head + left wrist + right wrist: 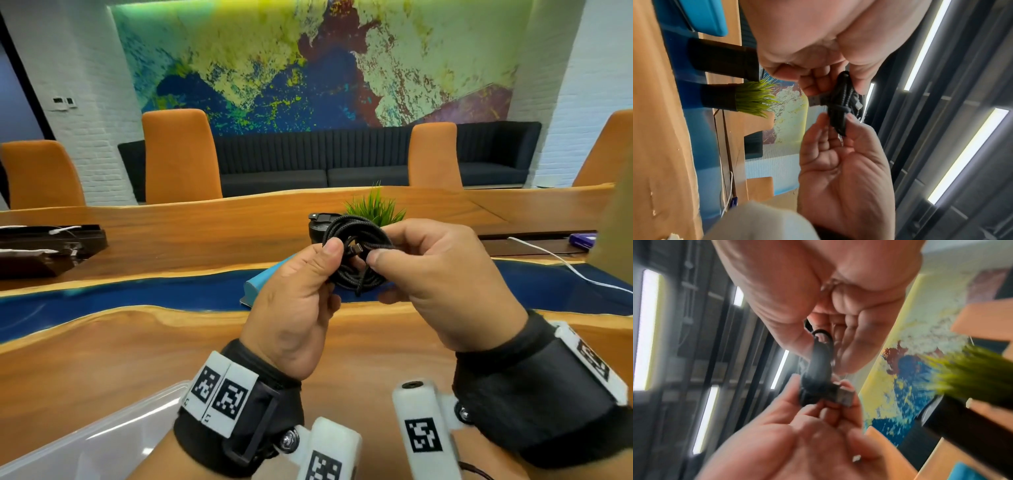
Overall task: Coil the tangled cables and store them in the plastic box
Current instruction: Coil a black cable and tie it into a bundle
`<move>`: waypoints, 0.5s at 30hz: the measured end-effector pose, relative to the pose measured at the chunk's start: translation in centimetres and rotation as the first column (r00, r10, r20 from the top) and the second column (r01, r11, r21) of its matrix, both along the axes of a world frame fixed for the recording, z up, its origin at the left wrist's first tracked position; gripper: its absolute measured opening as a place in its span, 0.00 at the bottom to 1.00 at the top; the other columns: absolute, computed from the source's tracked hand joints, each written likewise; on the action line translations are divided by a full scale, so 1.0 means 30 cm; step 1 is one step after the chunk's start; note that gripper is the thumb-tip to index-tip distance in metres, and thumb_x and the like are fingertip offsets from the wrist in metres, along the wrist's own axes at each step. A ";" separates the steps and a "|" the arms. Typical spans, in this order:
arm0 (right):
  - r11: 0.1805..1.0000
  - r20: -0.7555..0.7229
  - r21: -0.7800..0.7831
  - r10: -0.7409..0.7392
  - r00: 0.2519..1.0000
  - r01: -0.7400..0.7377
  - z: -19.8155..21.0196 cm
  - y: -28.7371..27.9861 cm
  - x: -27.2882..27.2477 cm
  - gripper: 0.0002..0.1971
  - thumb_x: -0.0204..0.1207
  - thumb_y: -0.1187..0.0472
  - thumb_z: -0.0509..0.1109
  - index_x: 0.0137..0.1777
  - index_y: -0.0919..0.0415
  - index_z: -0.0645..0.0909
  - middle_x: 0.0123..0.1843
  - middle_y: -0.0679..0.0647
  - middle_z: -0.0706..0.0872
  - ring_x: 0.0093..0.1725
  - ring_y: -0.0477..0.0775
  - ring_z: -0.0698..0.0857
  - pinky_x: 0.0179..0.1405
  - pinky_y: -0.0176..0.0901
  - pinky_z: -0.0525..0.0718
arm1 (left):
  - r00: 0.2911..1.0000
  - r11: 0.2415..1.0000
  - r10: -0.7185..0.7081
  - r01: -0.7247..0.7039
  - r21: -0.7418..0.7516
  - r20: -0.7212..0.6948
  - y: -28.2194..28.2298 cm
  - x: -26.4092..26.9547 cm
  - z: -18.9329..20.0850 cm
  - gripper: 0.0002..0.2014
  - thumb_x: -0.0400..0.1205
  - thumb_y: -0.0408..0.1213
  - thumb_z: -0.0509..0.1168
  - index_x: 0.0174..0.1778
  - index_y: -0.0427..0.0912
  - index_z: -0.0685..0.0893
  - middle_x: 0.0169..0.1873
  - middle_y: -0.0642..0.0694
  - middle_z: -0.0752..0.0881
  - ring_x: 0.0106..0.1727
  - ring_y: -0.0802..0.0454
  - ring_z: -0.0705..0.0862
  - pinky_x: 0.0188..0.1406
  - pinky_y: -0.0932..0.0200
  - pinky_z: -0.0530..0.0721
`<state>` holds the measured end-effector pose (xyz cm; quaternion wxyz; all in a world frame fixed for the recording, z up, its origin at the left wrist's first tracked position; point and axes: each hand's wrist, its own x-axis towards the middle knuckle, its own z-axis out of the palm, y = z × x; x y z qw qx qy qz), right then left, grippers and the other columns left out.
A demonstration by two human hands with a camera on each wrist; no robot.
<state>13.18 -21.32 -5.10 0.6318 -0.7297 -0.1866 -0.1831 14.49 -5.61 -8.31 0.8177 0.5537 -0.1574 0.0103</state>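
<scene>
A black braided cable (356,274), wound into a small coil, is held up in front of me above the table by both hands. My left hand (337,262) pinches the coil's left side between thumb and fingers. My right hand (380,246) pinches the strands near a small plug at the coil's middle. In the left wrist view the coil (840,100) shows edge-on between the two hands. The blurred right wrist view shows the cable (816,369) and a metal USB plug (844,395) sticking out by the left fingers. The clear plastic box (102,431) sits at the lower left, near my left wrist.
A turquoise flat object (262,279) lies on the blue strip of the wooden table (137,342), behind my hands. Behind it stand a black cup (317,228) and a small green plant (375,205). A white cable (565,263) runs at the right. Dark trays (51,246) sit far left.
</scene>
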 end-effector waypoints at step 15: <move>0.950 0.361 -0.288 -0.007 0.933 0.119 0.048 -0.047 -0.028 0.14 0.71 0.57 0.77 0.57 0.56 0.88 0.49 0.44 0.90 0.51 0.44 0.89 0.48 0.39 0.88 | 0.991 0.991 -0.126 0.127 -0.030 0.032 -0.017 -0.039 0.009 0.23 0.78 0.50 0.67 0.60 0.35 0.87 0.49 0.41 0.87 0.50 0.47 0.82 0.52 0.47 0.73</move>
